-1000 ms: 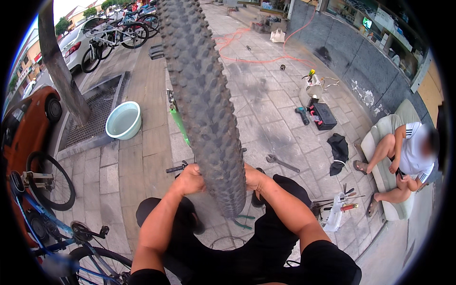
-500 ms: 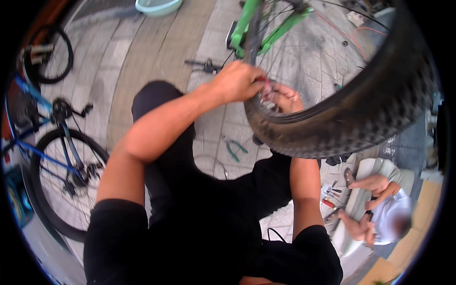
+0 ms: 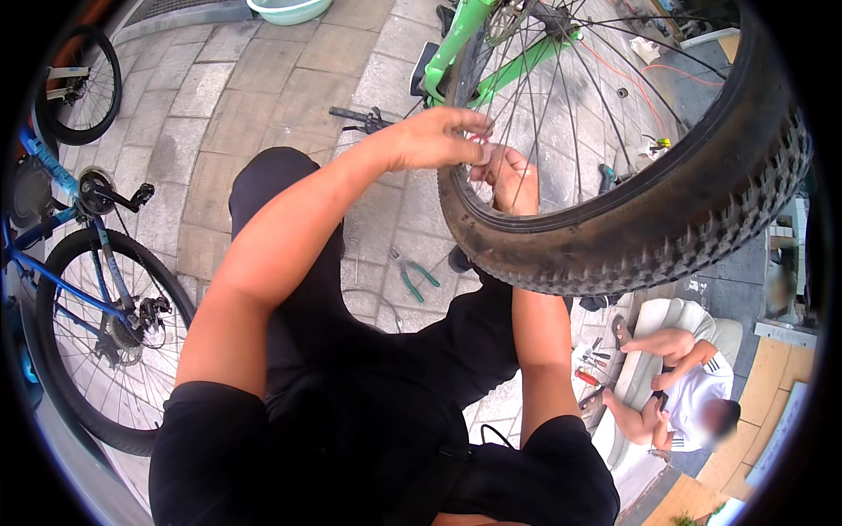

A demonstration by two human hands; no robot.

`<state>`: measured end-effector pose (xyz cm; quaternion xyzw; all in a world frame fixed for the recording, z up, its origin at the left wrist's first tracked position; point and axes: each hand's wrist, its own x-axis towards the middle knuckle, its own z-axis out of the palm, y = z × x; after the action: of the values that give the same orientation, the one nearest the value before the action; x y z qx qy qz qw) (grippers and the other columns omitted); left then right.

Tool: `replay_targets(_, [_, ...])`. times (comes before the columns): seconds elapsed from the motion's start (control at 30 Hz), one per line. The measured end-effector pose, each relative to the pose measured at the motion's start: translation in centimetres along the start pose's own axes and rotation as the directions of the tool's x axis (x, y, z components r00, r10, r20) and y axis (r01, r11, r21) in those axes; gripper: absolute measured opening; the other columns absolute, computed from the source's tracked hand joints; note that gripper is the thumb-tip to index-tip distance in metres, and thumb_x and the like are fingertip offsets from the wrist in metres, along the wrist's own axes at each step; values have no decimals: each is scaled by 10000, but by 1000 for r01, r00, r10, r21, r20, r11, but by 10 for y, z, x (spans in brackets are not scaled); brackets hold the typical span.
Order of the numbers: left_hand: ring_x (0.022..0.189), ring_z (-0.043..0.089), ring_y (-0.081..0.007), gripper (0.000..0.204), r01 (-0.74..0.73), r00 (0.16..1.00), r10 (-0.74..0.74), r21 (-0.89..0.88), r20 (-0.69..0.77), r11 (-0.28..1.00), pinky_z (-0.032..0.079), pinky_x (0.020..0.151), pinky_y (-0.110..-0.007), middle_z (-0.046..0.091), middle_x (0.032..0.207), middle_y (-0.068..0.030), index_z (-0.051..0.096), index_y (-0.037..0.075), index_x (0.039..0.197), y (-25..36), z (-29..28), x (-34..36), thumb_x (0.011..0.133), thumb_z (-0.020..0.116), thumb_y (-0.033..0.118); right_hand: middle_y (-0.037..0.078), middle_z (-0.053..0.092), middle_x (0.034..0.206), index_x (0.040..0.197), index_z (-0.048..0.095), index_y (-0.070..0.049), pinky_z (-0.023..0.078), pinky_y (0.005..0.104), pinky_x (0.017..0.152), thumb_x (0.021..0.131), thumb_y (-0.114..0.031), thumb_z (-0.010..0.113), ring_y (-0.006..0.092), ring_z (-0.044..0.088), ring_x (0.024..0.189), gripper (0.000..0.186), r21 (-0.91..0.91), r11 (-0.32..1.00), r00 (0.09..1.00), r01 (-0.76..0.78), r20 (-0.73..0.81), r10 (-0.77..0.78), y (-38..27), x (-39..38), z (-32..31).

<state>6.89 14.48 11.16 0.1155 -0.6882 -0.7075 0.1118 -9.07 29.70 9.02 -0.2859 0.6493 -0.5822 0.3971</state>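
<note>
A bicycle wheel with a knobby black tyre [image 3: 614, 250] stands in front of me, joined to a green frame [image 3: 460, 48]. Both my hands are at the near left part of its rim, among the spokes. My left hand [image 3: 434, 140] reaches over the tyre's left side, thumb and forefinger about a small red piece [image 3: 478, 138] whose kind I cannot make out. Reaching up through the wheel, my right hand [image 3: 513, 180] has its fingers curled and pinched right beside the left fingertips. What it grips is hidden.
Green-handled pliers [image 3: 418, 279] lie on the paving between my legs. A blue bicycle [image 3: 110, 307] is at left, a pale basin [image 3: 289, 9] far off. Right of me, a person [image 3: 702, 403] sits on a pale sofa [image 3: 645, 351] near several hand tools [image 3: 595, 358]. An orange cable [image 3: 653, 101] lies beyond the wheel.
My left fingers have spread somewhat and the red piece shows less. My right fingers have drawn in closer to the left fingertips. The whole view has shifted slightly.
</note>
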Motion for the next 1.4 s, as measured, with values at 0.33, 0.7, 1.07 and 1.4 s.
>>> replay_targets(0.33, [1135,693,-229,779,-19,998,28,149,-61,989,552,969,-345,684,1279,-193,503,-92,1454,1,10,4,914,816,374,64,683,811,1017,708,27,496,281,670,1019,-208,681,139,630,689,237,-9,998,992,61,-113,-61,-31,-12,-7])
replay_targets(0.7, [1092,678,-241,625,-39,991,61,178,-121,983,531,964,-367,727,1198,-181,646,-18,1339,-15,8,17,905,792,408,124,718,889,1010,663,27,606,352,683,1027,-234,685,216,722,755,263,123,969,972,-214,129,198,-27,-25,-21])
replay_targets(1.07, [1183,645,-206,597,9,996,0,102,-87,995,510,1043,-337,681,1263,-164,511,-67,1464,-10,9,17,1007,713,258,94,724,872,1064,694,39,586,319,688,1006,-227,719,179,714,751,273,-2,988,988,-152,36,152,-39,-37,-5])
replay_targets(1.4, [1140,666,-220,588,-12,996,21,101,-88,995,519,1004,-358,716,1236,-164,618,-27,1363,-18,7,16,956,743,379,53,708,752,926,735,-5,525,293,664,978,-256,757,115,657,705,258,-108,993,999,-43,-8,42,-41,-46,6])
